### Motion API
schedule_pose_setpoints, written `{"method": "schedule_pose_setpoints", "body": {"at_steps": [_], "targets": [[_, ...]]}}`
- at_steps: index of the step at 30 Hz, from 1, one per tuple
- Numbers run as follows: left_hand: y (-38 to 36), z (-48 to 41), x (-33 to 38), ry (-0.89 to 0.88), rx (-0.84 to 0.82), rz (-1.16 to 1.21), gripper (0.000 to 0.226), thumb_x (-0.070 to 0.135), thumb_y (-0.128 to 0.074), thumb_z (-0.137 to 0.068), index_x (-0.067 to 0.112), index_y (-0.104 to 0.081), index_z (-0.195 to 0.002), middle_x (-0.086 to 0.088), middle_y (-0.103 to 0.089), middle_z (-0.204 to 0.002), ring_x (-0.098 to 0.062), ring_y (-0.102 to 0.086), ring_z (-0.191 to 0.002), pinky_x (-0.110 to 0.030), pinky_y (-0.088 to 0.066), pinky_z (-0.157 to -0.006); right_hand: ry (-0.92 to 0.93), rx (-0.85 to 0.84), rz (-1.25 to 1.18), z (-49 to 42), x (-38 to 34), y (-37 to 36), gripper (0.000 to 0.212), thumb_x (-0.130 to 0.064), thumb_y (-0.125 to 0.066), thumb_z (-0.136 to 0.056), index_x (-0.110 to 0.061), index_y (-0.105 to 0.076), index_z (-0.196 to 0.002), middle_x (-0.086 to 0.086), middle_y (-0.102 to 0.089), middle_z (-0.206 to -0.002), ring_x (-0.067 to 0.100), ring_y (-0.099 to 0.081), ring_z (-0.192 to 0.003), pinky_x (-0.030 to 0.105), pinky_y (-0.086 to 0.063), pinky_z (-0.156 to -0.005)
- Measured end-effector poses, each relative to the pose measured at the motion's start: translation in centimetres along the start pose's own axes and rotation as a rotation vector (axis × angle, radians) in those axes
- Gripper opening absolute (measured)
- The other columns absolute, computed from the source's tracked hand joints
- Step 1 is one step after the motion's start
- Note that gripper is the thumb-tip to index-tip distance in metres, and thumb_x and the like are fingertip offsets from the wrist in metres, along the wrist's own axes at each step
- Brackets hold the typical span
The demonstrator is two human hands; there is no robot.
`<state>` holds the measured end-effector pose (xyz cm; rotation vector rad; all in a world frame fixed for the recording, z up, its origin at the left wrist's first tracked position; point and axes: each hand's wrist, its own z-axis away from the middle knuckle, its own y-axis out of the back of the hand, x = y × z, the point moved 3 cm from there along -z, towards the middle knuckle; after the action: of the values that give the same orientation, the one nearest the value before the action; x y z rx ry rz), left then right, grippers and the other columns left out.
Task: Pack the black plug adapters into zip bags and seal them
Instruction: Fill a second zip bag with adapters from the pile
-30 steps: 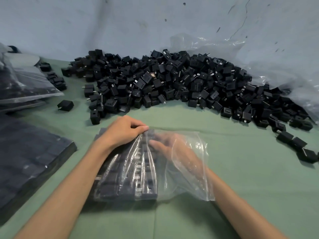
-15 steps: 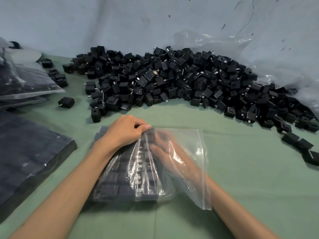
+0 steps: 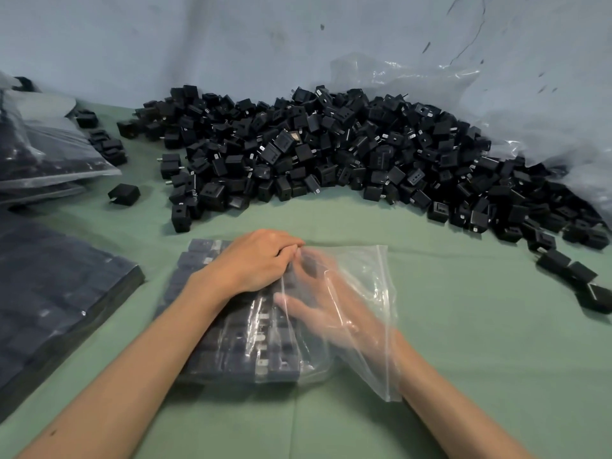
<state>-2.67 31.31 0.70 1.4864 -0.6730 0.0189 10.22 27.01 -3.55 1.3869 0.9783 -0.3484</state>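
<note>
A clear zip bag [image 3: 366, 294] lies on the green cloth, its left part filled with neat rows of black plug adapters [image 3: 245, 354]. My left hand [image 3: 255, 265] rests on top of the bag, its curled fingers pinching the upper film near the far edge. My right hand [image 3: 326, 313] is inside the bag through its open right side, seen through the plastic. Its fingers are spread and touch the packed rows. A big heap of loose black adapters [image 3: 331, 154] lies behind the bag against the wall.
Filled bags [image 3: 49, 157] are stacked at the far left, and a flat dark packed block [image 3: 53, 293] lies at the near left. One lone adapter [image 3: 124, 194] sits between them. Several strays [image 3: 576, 276] trail off at the right. Crumpled clear plastic [image 3: 546, 111] leans on the wall.
My right hand's fingers have shifted a little inside the bag against the rows. My left hand keeps its pinch on the film in nearly the same spot.
</note>
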Motion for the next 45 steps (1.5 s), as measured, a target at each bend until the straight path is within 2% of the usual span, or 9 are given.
{"method": "schedule_pose_setpoints", "body": {"at_steps": [10,15,18,23,26,32,39,43,45], "targets": [[-0.8,0.5,0.4,-0.017,-0.150,-0.247,0.071,0.062,0.001,-0.087,0.037,-0.017,-0.150,0.014,-0.022,-0.156,-0.006,-0.019,-0.141,-0.039,-0.020,-0.112,0.145,-0.420,0.326,1.3,-0.8,3.0,0.114,-0.070,-0.062,-0.070,-0.011,-0.009,-0.151,0.011,-0.009,-0.159,0.024,-0.008,-0.145,0.022,0.001,-0.107],[-1.6,0.0,1.9,-0.054,-0.135,-0.425,0.080,0.065,0.000,-0.086,0.023,-0.018,-0.152,0.007,-0.020,-0.158,-0.011,-0.012,-0.144,-0.041,-0.016,-0.114,0.255,-0.460,0.488,1.8,-3.0,2.2,0.134,-0.096,0.002,-0.051,-0.007,-0.004,-0.151,0.019,-0.003,-0.158,0.031,0.001,-0.146,0.040,0.002,-0.116],[-2.1,0.0,2.6,-0.113,-0.213,-0.390,0.078,0.064,-0.002,-0.089,0.020,-0.009,-0.153,0.004,-0.010,-0.160,-0.008,-0.004,-0.145,-0.035,-0.005,-0.118,0.330,-0.309,0.577,2.2,-2.9,2.2,0.115,-0.086,-0.001,-0.068,-0.004,-0.021,-0.146,0.026,-0.032,-0.147,0.038,-0.030,-0.138,0.048,-0.026,-0.113],[2.1,0.3,-0.2,0.045,-0.119,0.102,0.051,0.045,-0.026,-0.101,0.023,-0.037,-0.146,0.007,-0.037,-0.151,-0.006,-0.031,-0.136,-0.028,-0.022,-0.114,0.143,-0.320,0.338,2.1,-0.6,2.9,0.073,-0.052,-0.033,-0.092,-0.007,-0.028,-0.148,0.016,-0.025,-0.154,0.027,-0.027,-0.141,0.043,-0.014,-0.119],[3.7,0.4,-1.3,0.185,-0.007,-0.046,0.030,0.025,-0.038,-0.100,0.019,-0.061,-0.117,0.000,-0.062,-0.122,-0.018,-0.054,-0.112,-0.031,-0.040,-0.094,0.191,-0.003,0.191,2.8,-0.6,4.9,0.017,-0.009,-0.050,-0.097,0.003,-0.061,-0.102,0.015,-0.058,-0.092,0.016,-0.057,-0.086,0.026,-0.047,-0.081],[0.0,0.3,1.6,0.060,-0.077,-0.155,0.030,0.025,-0.031,-0.102,0.013,-0.055,-0.115,-0.003,-0.055,-0.113,-0.019,-0.050,-0.108,-0.036,-0.038,-0.096,0.086,0.095,0.511,-1.2,-1.9,2.7,0.046,0.011,-0.013,-0.088,0.000,-0.038,-0.125,0.016,-0.046,-0.130,0.023,-0.045,-0.118,0.027,-0.033,-0.107],[-0.9,0.4,2.3,-0.030,-0.031,-0.191,0.034,0.030,-0.025,-0.104,0.018,-0.055,-0.115,0.003,-0.051,-0.108,-0.015,-0.047,-0.103,-0.035,-0.036,-0.090,0.190,-0.151,0.230,2.2,-1.5,3.9,0.078,-0.058,-0.041,-0.086,-0.013,-0.025,-0.147,-0.006,-0.031,-0.143,-0.004,-0.021,-0.131,-0.007,0.000,-0.094],[-0.8,0.1,2.9,-0.057,-0.034,-0.178,0.031,0.029,-0.025,-0.104,0.018,-0.053,-0.097,0.004,-0.047,-0.096,-0.014,-0.042,-0.089,-0.034,-0.034,-0.083,0.241,-0.212,0.017,1.9,-1.7,3.9,0.047,-0.035,-0.041,-0.097,-0.035,-0.026,-0.141,-0.047,-0.025,-0.118,-0.037,-0.012,-0.111,-0.011,-0.007,-0.088],[-0.8,-0.1,3.2,-0.058,-0.041,-0.101,0.027,0.027,-0.027,-0.104,0.020,-0.048,-0.087,0.005,-0.046,-0.090,-0.013,-0.040,-0.085,-0.033,-0.032,-0.081,0.211,-0.110,0.027,0.4,-1.6,3.9,0.040,-0.014,-0.043,-0.100,-0.039,-0.045,-0.131,-0.026,-0.042,-0.127,-0.027,-0.035,-0.109,-0.003,-0.022,-0.093]]}}
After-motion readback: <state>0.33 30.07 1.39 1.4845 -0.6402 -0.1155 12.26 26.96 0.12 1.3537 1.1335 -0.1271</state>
